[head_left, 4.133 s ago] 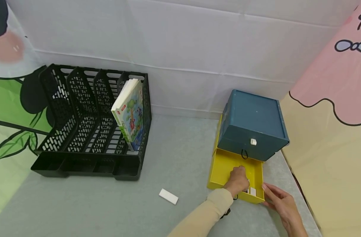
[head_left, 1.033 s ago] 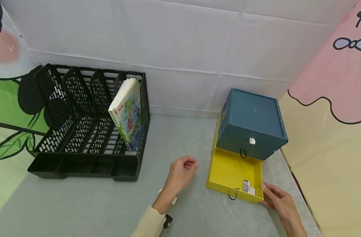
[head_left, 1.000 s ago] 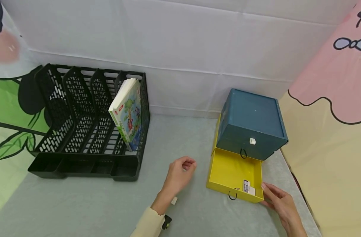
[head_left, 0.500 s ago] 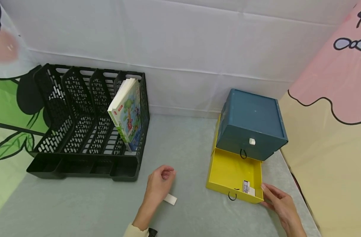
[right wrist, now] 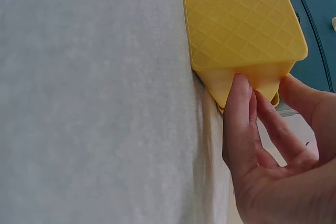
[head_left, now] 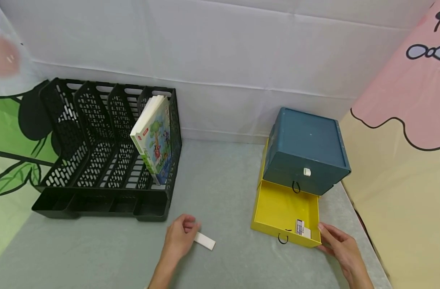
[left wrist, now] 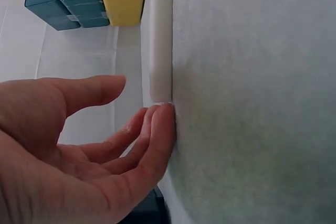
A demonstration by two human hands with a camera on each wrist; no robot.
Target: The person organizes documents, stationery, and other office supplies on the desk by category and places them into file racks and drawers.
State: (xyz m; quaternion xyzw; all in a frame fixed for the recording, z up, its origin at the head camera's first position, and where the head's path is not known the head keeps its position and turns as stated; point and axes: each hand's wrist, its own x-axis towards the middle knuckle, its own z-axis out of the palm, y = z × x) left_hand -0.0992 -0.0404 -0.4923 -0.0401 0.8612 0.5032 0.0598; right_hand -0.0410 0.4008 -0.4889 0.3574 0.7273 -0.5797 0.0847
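A plain white rectangular block (head_left: 204,241) lies on the grey table. My left hand (head_left: 180,239) is at its left end, thumb and fingers apart; in the left wrist view the fingertips (left wrist: 164,116) are right by the block's near end, and I cannot tell whether they touch it. My right hand (head_left: 342,249) rests its fingertips and thumb against the right side of the pulled-out yellow drawer (head_left: 277,208), near the front corner. Inside that drawer, by its front wall, lies a small white piece with a dark printed label (head_left: 302,228).
A blue drawer unit (head_left: 310,136) with a white knob sits above the yellow drawer. At the left stands a black mesh file rack (head_left: 108,136) with shallow front trays; books (head_left: 155,140) lean in its rightmost slot. A white cloth wall (head_left: 220,72) closes off the back.
My left hand has come out of the yellow drawer and moved left and down to the white block. The right hand stays at the drawer's side.
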